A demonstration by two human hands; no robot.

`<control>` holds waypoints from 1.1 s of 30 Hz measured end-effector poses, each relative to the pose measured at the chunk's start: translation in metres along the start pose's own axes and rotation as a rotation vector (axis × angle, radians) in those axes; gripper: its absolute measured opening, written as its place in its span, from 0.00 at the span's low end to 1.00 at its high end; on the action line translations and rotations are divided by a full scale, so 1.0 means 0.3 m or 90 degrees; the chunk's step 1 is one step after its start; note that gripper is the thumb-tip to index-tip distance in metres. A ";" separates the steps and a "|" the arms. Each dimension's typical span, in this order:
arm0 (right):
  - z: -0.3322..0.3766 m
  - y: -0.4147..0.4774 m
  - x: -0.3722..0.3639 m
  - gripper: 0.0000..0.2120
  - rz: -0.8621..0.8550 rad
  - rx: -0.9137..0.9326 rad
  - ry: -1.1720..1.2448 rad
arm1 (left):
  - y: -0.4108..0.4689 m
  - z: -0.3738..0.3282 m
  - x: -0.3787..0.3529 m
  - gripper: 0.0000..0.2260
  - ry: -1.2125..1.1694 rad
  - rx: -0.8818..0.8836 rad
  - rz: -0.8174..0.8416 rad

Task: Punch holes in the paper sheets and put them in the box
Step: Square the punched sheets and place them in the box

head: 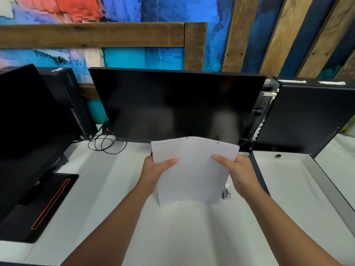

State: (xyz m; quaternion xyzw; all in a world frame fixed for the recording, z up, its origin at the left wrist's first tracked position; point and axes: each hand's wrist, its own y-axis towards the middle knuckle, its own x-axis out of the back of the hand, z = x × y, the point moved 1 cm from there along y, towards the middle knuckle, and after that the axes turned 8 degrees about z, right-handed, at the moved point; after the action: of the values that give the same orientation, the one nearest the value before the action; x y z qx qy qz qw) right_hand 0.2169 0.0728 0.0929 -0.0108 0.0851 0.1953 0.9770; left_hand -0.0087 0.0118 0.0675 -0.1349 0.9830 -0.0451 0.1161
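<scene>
A white paper sheet [194, 169] is held up above the white desk, bowed slightly, with three small punched holes along its far edge. My left hand [156, 172] pinches its left edge, thumb on top. My right hand [240, 172] pinches its right edge the same way. A small metal hole punch [226, 191] shows on the desk just below the sheet's right corner, mostly hidden by the paper and my right hand. An open white box [284, 181] with dark rims lies to the right of my right hand.
A dark monitor [176, 104] stands right behind the sheet. A second monitor [28, 131] with its black base sits at left, with a black computer case and loose cables [103, 143] behind. Another black case [307, 116] stands at the right behind the box.
</scene>
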 end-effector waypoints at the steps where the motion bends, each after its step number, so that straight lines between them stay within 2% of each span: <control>1: 0.002 -0.001 0.001 0.05 -0.008 0.002 -0.002 | 0.000 0.000 -0.001 0.18 0.002 -0.001 0.000; 12: 0.014 -0.010 0.009 0.05 -0.020 -0.005 -0.009 | 0.005 -0.014 -0.012 0.23 0.001 -0.011 0.011; 22: 0.006 -0.001 0.014 0.07 -0.018 -0.004 -0.013 | 0.016 -0.022 -0.019 0.21 -0.002 -0.006 0.017; 25: -0.012 0.003 0.016 0.07 -0.019 -0.021 -0.019 | 0.020 -0.010 -0.017 0.24 0.002 0.004 0.015; 28: -0.041 0.000 0.015 0.07 -0.018 -0.047 -0.025 | 0.022 0.018 -0.015 0.21 0.005 0.027 0.008; 31: -0.074 -0.006 0.012 0.07 -0.034 -0.079 -0.036 | 0.019 0.057 -0.010 0.25 0.014 0.056 -0.010; 33: -0.092 -0.011 0.009 0.08 -0.037 -0.102 -0.047 | 0.017 0.086 -0.007 0.24 0.019 0.071 -0.018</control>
State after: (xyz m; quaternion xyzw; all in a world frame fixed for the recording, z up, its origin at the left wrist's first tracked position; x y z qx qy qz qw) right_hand 0.2160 0.0692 0.0651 -0.0845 0.0331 0.1733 0.9807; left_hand -0.0019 0.0157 0.0425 -0.1418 0.9785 -0.1036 0.1080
